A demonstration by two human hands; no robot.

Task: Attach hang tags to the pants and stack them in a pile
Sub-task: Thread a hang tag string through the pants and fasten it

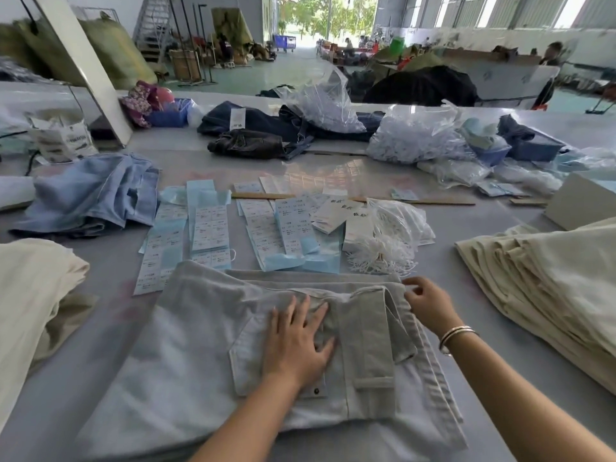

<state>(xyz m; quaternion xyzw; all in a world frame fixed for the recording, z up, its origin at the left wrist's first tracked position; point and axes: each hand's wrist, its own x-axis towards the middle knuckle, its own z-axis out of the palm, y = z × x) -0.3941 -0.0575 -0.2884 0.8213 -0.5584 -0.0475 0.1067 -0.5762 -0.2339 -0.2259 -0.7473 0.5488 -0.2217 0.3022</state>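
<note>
Pale grey pants (206, 331) lie flat on the desk (473, 288) at lower centre of the frame, both hands on them.

The left hand (296, 341) rests palm down on the pants near the back pocket, its grip spread, fingers straight. The right hand (428, 303), a bracelet (456, 336) on its wrist, has its grip pinching the waistband edge at the pants' right side. Just above the pants, at mid-frame, lie strips of printed label stickers (210, 228), white hang tags (336, 211) and a clear bag of white tag strings (396, 228). A stack of cream pants (550, 285) sits at the right edge, more cream fabric (30, 295) at the left edge, and light blue jeans (96, 191) at centre left.
</note>
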